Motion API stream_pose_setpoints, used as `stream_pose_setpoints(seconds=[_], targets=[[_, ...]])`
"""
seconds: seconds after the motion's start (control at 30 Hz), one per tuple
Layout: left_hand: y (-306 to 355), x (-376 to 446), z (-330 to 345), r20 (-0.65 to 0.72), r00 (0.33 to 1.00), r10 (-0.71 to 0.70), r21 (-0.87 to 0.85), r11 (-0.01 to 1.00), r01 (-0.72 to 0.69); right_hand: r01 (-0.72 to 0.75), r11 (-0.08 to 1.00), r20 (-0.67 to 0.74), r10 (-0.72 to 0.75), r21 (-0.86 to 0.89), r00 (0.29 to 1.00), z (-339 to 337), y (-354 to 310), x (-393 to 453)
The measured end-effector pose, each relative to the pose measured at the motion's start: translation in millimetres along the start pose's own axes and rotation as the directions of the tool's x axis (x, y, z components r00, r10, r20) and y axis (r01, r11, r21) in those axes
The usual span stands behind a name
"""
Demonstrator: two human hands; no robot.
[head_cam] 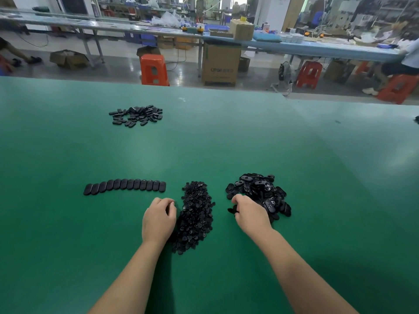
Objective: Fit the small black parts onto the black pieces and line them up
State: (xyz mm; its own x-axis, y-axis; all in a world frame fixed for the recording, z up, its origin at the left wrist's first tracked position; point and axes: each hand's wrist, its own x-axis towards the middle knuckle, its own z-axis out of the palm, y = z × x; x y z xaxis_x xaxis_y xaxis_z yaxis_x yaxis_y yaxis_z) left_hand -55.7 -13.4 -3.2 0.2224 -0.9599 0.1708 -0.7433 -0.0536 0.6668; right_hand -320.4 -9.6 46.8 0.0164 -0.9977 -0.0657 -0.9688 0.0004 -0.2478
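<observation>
**Both hands at the supply heaps, a row laid out to the left**

Nearest the camera, two bare forearms reach forward over the green matte tabletop (68, 245). The left hand (159, 219) rests with curled fingers at the left edge of the long heap of small black moulded parts (196, 217), probably to pick one out; whether it has hold of anything cannot be told, since the fingertips are turned under. The right hand (249, 215) sits on the near left edge of the looser pile of larger black oval pieces (260, 193), fingers bent down and apparently pinching one dark piece at its left side. The two heaps lie side by side, one under each hand, so a part and a piece can be taken together.

Just beyond the left hand, a row of black oval pieces (124, 185) stands lined up edge to edge, likely the finished work.

Far back on the left lies a scattered cluster of flat black ovals (137, 115). Past the table edge are orange plastic stools (153, 69) and a brown cardboard box (221, 64).
</observation>
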Motion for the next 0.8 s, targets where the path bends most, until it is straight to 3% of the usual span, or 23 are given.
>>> stream_pose_setpoints(seconds=[0.13,0.27,0.4,0.53,0.6,0.8], targets=[[-0.8,-0.3,-0.6,0.013,1.000,0.014,-0.003,1.000,-0.014,0.042,0.999,-0.023,-0.041,0.020,0.999,2.4,0.6,-2.6],[-1.6,-0.3,-0.8,0.031,0.999,0.034,0.000,0.999,-0.034,0.054,0.973,-0.165,-0.017,0.225,0.986,4.3,-4.0,-6.2],[-1.7,0.7,0.2,0.049,0.998,0.026,0.028,0.999,-0.027,0.063,0.807,-0.085,-0.017,0.587,0.996,13.6,-16.3,-17.2],[-0.8,1.5,1.1,0.048,0.999,0.006,0.056,0.998,-0.008,-0.030,0.648,-0.012,0.061,0.761,0.998,26.8,-23.9,-32.8],[0.4,2.3,1.3,0.046,0.999,-0.004,0.065,0.998,0.001,-0.053,0.573,-0.012,0.109,0.818,0.994,32.5,-25.7,-37.0],[4.6,3.2,1.4,0.028,0.999,-0.024,0.101,0.995,0.021,-0.042,0.513,-0.044,0.155,0.857,0.987,45.2,-26.3,-35.5]])
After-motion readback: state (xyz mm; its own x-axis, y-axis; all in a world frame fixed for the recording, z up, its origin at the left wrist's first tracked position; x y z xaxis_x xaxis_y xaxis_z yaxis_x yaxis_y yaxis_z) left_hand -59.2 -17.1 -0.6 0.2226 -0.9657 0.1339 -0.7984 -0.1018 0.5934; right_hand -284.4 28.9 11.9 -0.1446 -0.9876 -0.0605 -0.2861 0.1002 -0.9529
